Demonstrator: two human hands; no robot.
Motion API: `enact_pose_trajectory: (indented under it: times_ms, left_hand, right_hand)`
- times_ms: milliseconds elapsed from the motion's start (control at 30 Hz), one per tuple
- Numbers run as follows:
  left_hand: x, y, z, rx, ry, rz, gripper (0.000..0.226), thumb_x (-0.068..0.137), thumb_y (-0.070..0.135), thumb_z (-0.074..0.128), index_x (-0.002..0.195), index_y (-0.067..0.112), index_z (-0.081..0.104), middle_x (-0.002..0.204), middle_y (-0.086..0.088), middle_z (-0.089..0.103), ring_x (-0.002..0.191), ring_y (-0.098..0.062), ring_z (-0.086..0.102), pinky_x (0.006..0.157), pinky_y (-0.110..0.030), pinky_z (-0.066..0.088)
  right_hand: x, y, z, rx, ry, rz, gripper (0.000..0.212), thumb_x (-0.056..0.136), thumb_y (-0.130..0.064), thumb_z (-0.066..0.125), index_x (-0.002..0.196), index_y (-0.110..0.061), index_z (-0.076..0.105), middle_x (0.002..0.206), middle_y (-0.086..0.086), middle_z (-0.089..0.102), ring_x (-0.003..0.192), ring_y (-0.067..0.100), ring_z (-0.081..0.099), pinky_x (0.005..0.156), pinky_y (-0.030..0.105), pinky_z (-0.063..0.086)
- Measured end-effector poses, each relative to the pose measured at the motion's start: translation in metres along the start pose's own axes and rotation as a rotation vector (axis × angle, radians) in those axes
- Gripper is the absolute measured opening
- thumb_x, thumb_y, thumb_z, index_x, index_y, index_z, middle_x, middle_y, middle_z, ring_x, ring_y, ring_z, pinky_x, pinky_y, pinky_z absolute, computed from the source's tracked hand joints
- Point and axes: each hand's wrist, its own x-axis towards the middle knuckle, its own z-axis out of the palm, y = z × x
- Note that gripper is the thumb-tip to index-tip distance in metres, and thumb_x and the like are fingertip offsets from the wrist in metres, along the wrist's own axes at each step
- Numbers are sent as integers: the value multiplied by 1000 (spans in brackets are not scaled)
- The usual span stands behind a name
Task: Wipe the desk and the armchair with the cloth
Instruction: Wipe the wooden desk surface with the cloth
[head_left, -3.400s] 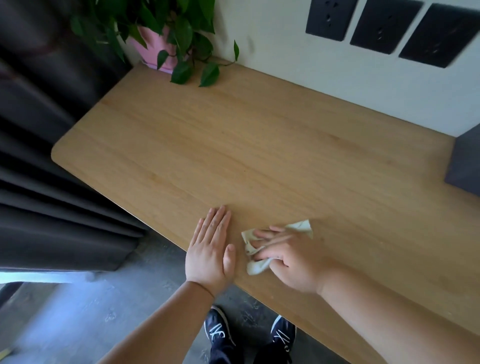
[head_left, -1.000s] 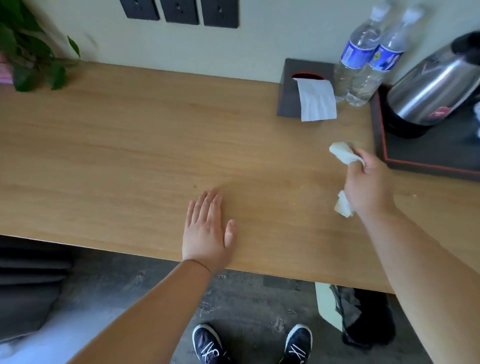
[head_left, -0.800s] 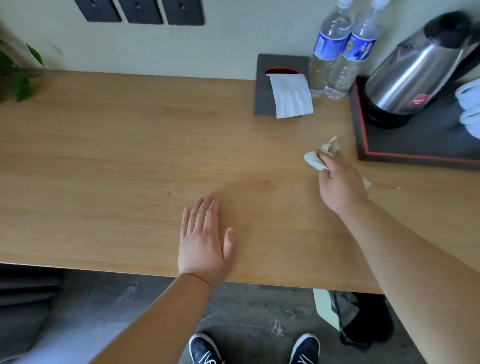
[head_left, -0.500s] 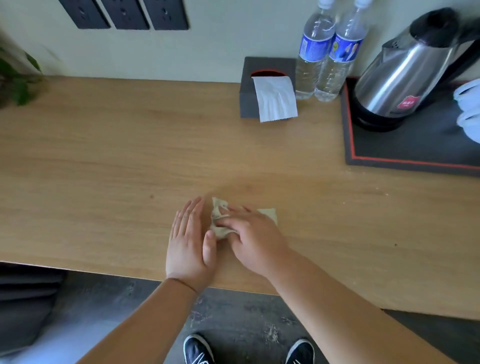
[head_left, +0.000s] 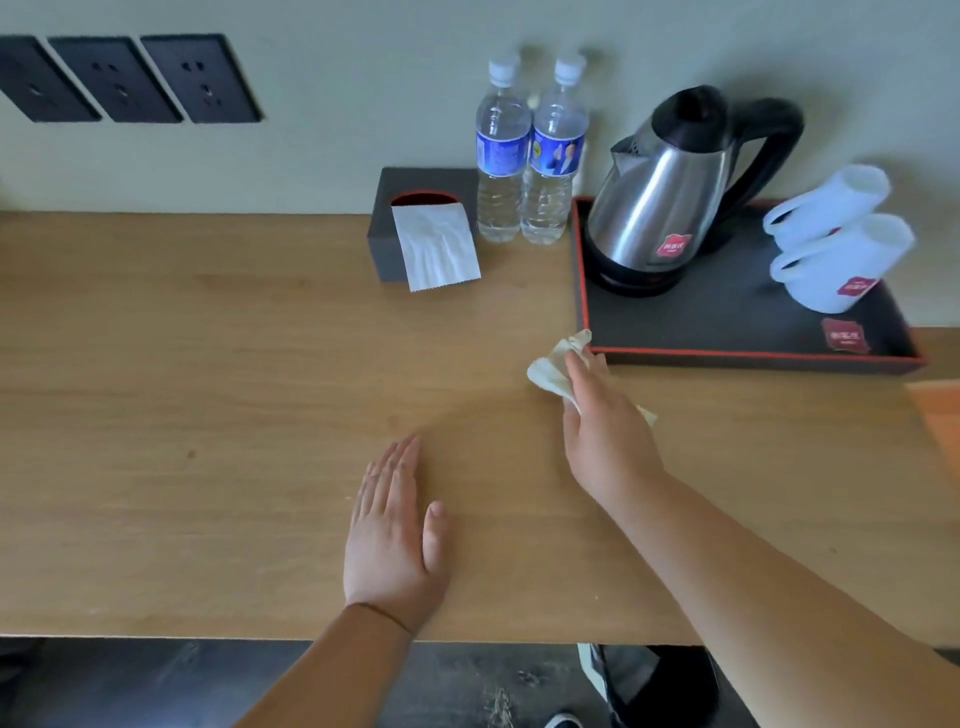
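Observation:
A long wooden desk (head_left: 208, 395) fills the view. My right hand (head_left: 605, 431) presses a crumpled pale cloth (head_left: 553, 369) onto the desk top, just in front of the near left corner of the black tray; part of the cloth shows on both sides of the hand. My left hand (head_left: 395, 535) lies flat on the desk near its front edge, fingers together, holding nothing. No armchair is in view.
A black tray (head_left: 727, 322) with a red rim carries a steel kettle (head_left: 660, 202) and two white cups (head_left: 841, 234). Two water bottles (head_left: 527, 156) and a dark tissue box (head_left: 415, 223) stand by the wall. Black sockets (head_left: 119, 78) are on the wall.
My right hand has swept the cloth from beside my left hand away to the right, up to the tray's corner. My left hand stays flat on the desk.

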Motion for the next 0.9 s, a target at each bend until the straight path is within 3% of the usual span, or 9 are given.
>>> enact_pose_trajectory:
  times_ms: [133, 267, 400, 467, 533, 567, 700, 767, 900]
  left_hand:
    - [-1, -1, 0, 0, 11, -11, 85, 102, 61, 9, 152, 1, 42, 155, -12, 49, 148, -30, 41, 122, -55, 30]
    - [0, -2, 2, 32, 5, -1, 82, 103, 60, 9, 153, 4, 42, 156, -9, 49, 148, -26, 40, 123, -51, 29]
    - [-1, 1, 0, 44, -1, 5, 81, 103, 58, 10, 152, 3, 43, 155, -10, 50, 147, -27, 41, 122, -52, 30]
    - [-1, 2, -1, 56, -3, 6, 80, 103, 58, 10, 152, 3, 42, 155, -11, 50, 148, -27, 40, 122, -51, 30]
    - [-1, 2, -1, 51, 1, 7, 80, 103, 58, 10, 152, 4, 42, 155, -10, 50, 148, -25, 39, 122, -48, 27]
    - [-1, 2, -1, 46, 5, 5, 80, 103, 58, 11, 153, 4, 42, 156, -8, 49, 148, -24, 39, 122, -46, 26]
    - [1, 2, -1, 46, 20, 21, 81, 102, 59, 12, 153, 4, 42, 157, -1, 44, 149, -19, 35, 123, -40, 22]
    - [3, 2, -1, 39, 26, 20, 82, 102, 60, 12, 152, 4, 44, 155, 0, 46, 148, -16, 34, 123, -38, 22]
    - [7, 1, 1, 37, 28, 0, 86, 101, 63, 8, 148, 4, 49, 151, -2, 53, 146, -18, 41, 120, -40, 28]
  right_hand:
    - [5, -5, 26, -186, -44, 59, 71, 90, 2, 55, 157, -8, 31, 165, 12, 30, 153, 36, 22, 123, 50, 25]
    - [1, -7, 19, -49, -20, 32, 63, 83, 5, 58, 144, -13, 51, 156, 8, 46, 138, 29, 45, 111, 43, 42]
    - [-54, -13, 0, 73, -151, -259, 48, 81, -1, 64, 123, -24, 72, 134, -3, 68, 123, 17, 63, 96, 31, 54]
    - [-59, -16, -11, 235, -166, -140, 45, 83, -7, 61, 117, -31, 76, 115, -19, 75, 93, -4, 70, 79, 12, 51]
    - [-29, -25, -19, 455, -75, 88, 46, 84, -14, 51, 114, -39, 74, 76, -29, 71, 52, 2, 62, 51, 10, 43]
    - [-4, -29, -21, 497, -2, 156, 47, 86, -16, 47, 116, -42, 72, 67, -26, 67, 48, 7, 60, 46, 12, 42]
    - [105, -46, -11, 331, 161, 162, 41, 94, -11, 43, 127, -29, 61, 99, -4, 70, 82, 22, 70, 67, 32, 57]
    - [151, -45, 5, 162, 112, 181, 35, 95, -8, 45, 127, -16, 55, 115, 9, 66, 100, 34, 66, 69, 38, 56]
    - [195, -31, 28, -60, -88, 118, 46, 97, -9, 48, 143, -7, 46, 148, 16, 49, 137, 36, 46, 105, 40, 42]
